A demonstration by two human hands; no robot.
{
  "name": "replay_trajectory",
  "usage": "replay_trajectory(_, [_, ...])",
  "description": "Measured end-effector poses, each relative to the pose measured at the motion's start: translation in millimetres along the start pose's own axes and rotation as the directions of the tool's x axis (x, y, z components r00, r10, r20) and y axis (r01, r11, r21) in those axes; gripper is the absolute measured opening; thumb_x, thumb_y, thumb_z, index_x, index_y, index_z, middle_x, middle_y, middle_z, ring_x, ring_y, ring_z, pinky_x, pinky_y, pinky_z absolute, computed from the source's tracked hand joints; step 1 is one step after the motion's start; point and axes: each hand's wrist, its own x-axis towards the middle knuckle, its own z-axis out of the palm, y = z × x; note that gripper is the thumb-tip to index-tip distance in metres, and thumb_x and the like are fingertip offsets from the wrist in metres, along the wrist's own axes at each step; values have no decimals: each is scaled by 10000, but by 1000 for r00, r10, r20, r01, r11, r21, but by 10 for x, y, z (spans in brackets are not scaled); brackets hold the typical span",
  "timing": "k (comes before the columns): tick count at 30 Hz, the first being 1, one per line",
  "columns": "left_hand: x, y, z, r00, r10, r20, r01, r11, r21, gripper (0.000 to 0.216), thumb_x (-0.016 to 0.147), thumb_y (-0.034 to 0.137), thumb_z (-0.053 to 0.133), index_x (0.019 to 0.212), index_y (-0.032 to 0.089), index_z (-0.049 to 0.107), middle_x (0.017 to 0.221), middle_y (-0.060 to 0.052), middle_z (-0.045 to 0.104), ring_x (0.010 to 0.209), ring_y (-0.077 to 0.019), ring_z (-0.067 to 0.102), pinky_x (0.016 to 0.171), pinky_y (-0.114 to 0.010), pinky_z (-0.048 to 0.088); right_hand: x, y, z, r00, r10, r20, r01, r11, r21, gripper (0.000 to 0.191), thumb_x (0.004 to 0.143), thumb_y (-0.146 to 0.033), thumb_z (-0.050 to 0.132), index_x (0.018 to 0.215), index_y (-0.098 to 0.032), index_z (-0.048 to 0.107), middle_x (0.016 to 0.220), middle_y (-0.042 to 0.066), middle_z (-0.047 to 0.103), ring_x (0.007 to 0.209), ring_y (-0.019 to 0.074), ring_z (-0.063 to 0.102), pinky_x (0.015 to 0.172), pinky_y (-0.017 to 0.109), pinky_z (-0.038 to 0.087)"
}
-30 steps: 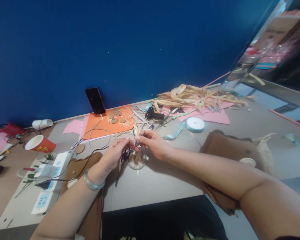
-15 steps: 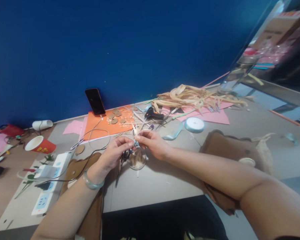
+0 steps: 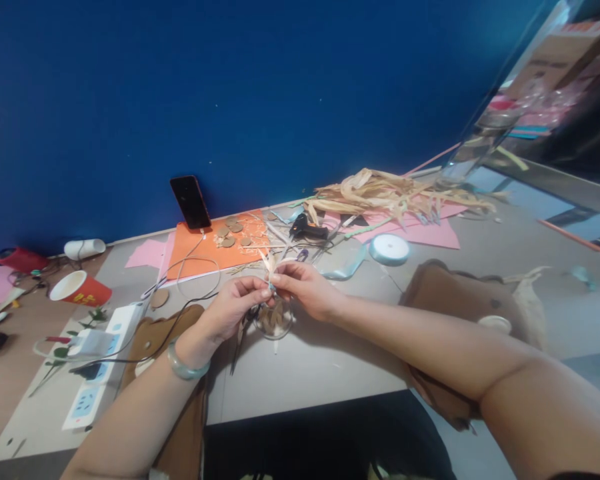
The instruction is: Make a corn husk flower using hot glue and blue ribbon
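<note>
The left hand (image 3: 233,308) and the right hand (image 3: 306,288) meet fingertip to fingertip above the middle of the table (image 3: 320,367). Both pinch a small bundle of dried straw strips (image 3: 269,262), whose pale ends stick up at 12 o'clock from the fingers. Straight below the bundle, at 6 o'clock, a small clear dish (image 3: 275,321) stands on the table with more straw bits in it. A pair of scissors (image 3: 239,337) lies just beside the dish at 8 o'clock, partly under the left hand. A green bangle (image 3: 186,365) sits on the left wrist. Seen from the hands, a black phone (image 3: 191,201) leans against the blue wall at 11 o'clock, with an orange sheet (image 3: 200,252) in front of it. A black glue gun (image 3: 307,229) lies at 1 o'clock, a roll of pale ribbon (image 3: 389,248) at 2 o'clock, and a heap of loose straw (image 3: 390,190) farther off the same way. A red paper cup (image 3: 80,288) lies tipped over at 9 o'clock, and a white power strip (image 3: 100,360) lies at 8 o'clock.
</note>
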Motion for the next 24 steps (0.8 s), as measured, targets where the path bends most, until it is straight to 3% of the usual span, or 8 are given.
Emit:
replay_trajectory(6, [-24,78,59,992,51,-115,-44,997,62,238,635,328,818,659,143,669,622,-8,650,596,-106,569,628,-236,434,14,26,-20,995,10,-101,-7,999,34,249,699,-373,759,781,-158,664,625,-33,599,497,59,450,484,215,331])
replay_trajectory(11, [-35,120,93,987,71,-144,-60,995,81,213,669,333,792,670,145,691,621,-3,645,560,-99,541,599,-242,427,0,1,-6,996,-1,-88,0,1000,-6,237,658,-326,789,774,-161,665,641,-23,631,525,68,488,503,214,369])
replay_trajectory(18, [-9,77,82,980,77,-184,-67,996,62,231,596,284,841,713,132,712,712,-36,701,665,-128,612,680,-252,466,-17,5,23,995,-19,-101,21,1000,19,259,624,-283,814,769,-171,631,699,-24,658,632,101,602,610,242,473])
replay_trajectory(24, [13,11,31,981,63,-186,-54,997,53,245,592,276,842,728,134,697,682,-18,682,614,-111,592,640,-245,463,-18,17,5,992,-107,-71,96,985,-145,196,706,-312,754,757,-169,631,711,-8,636,657,117,590,649,271,475])
